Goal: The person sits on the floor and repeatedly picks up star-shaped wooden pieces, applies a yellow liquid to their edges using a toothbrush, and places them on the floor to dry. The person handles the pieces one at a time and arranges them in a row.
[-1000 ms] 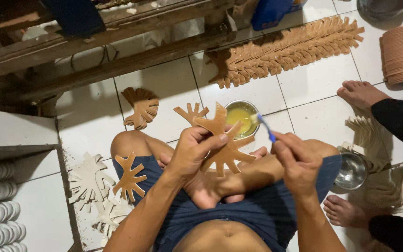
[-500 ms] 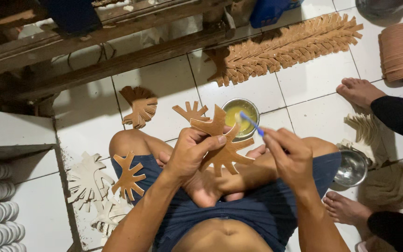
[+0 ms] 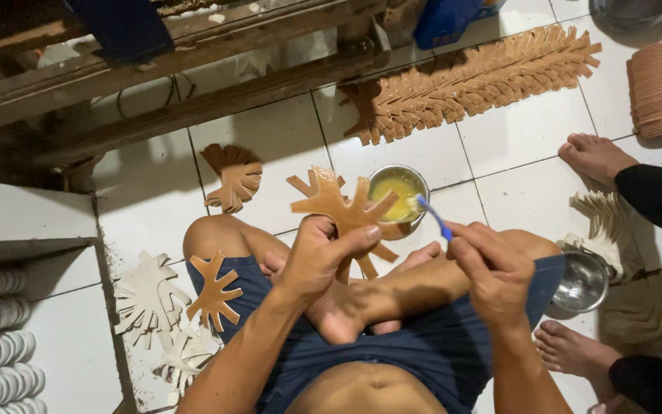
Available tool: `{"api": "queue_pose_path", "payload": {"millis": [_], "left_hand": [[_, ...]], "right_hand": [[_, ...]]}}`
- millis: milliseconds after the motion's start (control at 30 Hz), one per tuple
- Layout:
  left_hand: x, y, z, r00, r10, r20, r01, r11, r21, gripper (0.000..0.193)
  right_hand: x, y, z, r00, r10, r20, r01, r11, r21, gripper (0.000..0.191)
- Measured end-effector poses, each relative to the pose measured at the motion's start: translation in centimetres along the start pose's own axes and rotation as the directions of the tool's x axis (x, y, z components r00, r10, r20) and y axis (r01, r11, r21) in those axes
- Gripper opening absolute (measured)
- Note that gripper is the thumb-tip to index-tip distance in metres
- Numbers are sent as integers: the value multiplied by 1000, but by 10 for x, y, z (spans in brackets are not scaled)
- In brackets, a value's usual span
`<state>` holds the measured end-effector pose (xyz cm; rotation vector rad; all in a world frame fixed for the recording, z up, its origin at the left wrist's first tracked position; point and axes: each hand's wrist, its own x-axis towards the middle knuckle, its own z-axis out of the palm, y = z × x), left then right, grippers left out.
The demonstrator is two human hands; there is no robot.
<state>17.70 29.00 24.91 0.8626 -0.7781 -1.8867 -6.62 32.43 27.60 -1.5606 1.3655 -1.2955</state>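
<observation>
Left hand [image 3: 317, 257]: grip closed on a brown cutout [image 3: 344, 215], held at centre above the lap.
Right hand [image 3: 492, 268]: grip closed on a blue brush [image 3: 432, 215], its tip at the cutout's 3 o'clock edge.
Bowl [image 3: 397, 191]: seen at 12 o'clock on the floor.

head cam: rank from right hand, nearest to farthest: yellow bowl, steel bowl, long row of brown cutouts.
From the right hand:
1. Yellow bowl, just ahead and left, at the brush tip.
2. Steel bowl, on the floor to the right.
3. Long row of brown cutouts, far ahead.

Glossy tiles [image 3: 515, 146], perhaps wooden cutout [image 3: 339, 211]
</observation>
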Motion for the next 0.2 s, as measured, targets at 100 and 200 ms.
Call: {"api": "queue_pose_path", "payload": {"millis": [100, 200], "left_hand": [[0, 6, 7, 999, 8, 38, -7, 1000, -18, 39], [-2, 16, 12, 999, -12, 34, 12, 1000, -11, 40]], "right_hand": [[3, -2, 7, 999, 40, 24, -38, 997, -63, 22], [10, 2, 11, 997, 81, -3, -81, 995, -59, 21]]}}
